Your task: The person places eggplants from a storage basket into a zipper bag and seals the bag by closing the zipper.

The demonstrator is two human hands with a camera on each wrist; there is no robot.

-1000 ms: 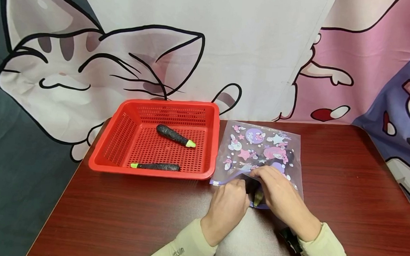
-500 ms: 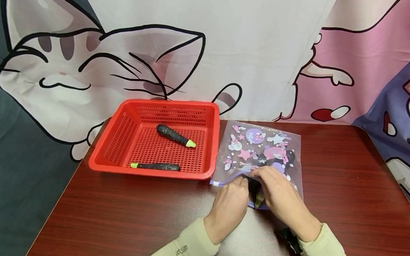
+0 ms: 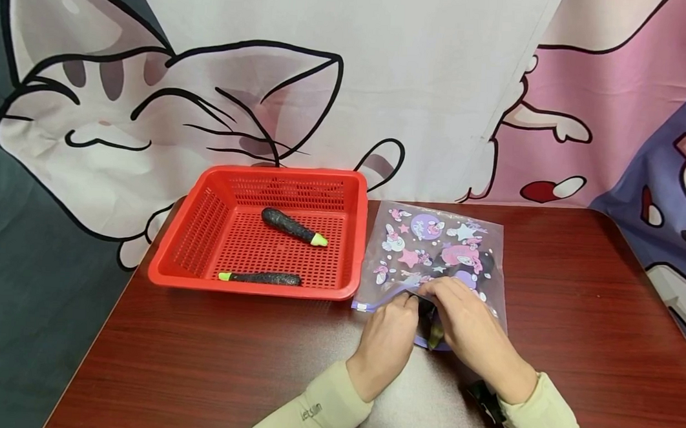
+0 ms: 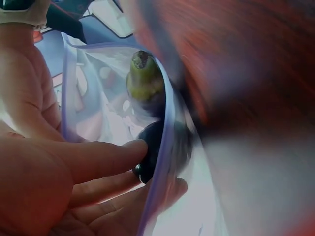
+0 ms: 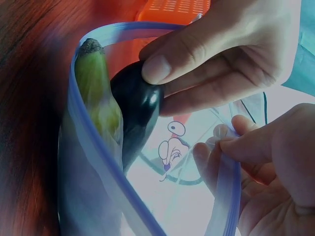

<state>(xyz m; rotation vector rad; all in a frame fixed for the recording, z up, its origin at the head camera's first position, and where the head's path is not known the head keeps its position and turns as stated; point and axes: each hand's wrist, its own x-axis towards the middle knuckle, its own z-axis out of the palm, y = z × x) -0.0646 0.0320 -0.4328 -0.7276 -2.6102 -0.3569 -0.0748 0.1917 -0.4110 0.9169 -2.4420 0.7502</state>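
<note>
In the head view, a clear zip bag (image 3: pixel 396 246) with pink and purple prints lies on the table, its purple-edged mouth spread apart near the person. My left hand (image 3: pixel 388 336) reaches into the mouth and grips a dark, glossy eggplant (image 5: pixel 140 98) between thumb and fingers. Beside it in the bag, another eggplant (image 5: pixel 98 93) points its green stem end toward the opening. My right hand (image 3: pixel 468 324) pinches the bag's edge, holding it up; the right wrist view shows its thumb and fingertips at the purple strip. Most of the bag's contents are hidden by print and hands.
A red perforated basket (image 3: pixel 159 272) stands left of the bag, close to its edge. Inside are two dark eggplants, one lying aslant (image 3: pixel 287 225) and one near the front wall (image 3: pixel 266 278). A cartoon-printed cloth (image 3: pixel 431 83) hangs behind the brown table (image 3: pixel 196 355).
My left hand has shifted slightly right at the bag's mouth. The green stem end inside has moved a little to the right. My right hand has stayed in place.
</note>
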